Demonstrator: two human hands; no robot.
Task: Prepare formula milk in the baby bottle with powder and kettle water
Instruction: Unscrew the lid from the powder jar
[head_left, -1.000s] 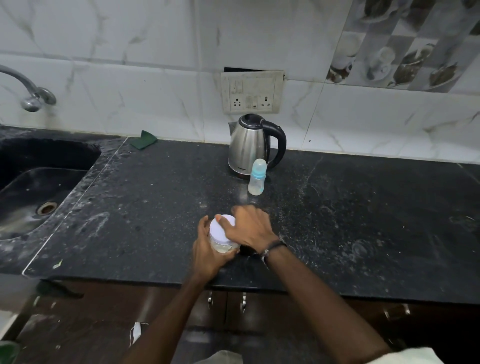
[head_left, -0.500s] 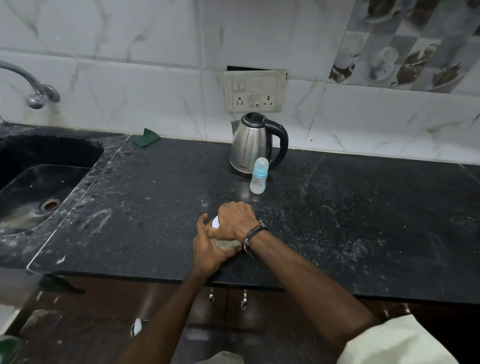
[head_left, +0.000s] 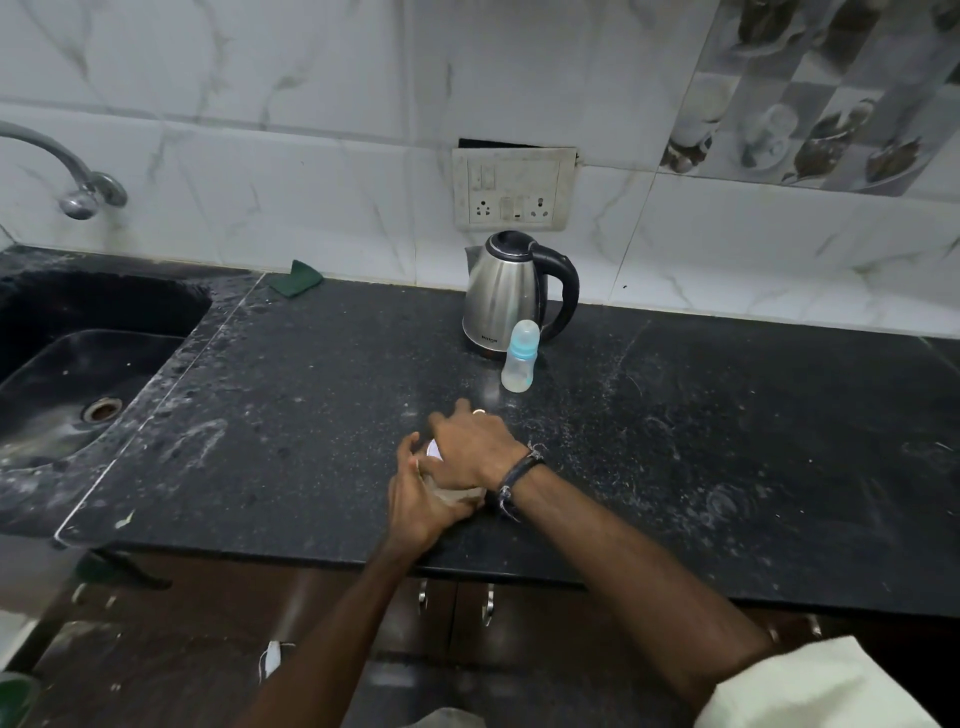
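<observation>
Countertop (head_left: 675, 441), jar (head_left: 452, 493) gripped between hands

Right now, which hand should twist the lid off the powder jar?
Probably the right hand: it already covers the white lid from above, fingers curled over it. The left hand wraps the powder jar from the side, steadying it on the countertop.

We are seeing one small dark word low on the front of the shiny kettle (head_left: 503, 296), at the far side of the counter. The letters are too tiny and blurry for us to read. We are finding no other words or numbers anywhere.
</observation>
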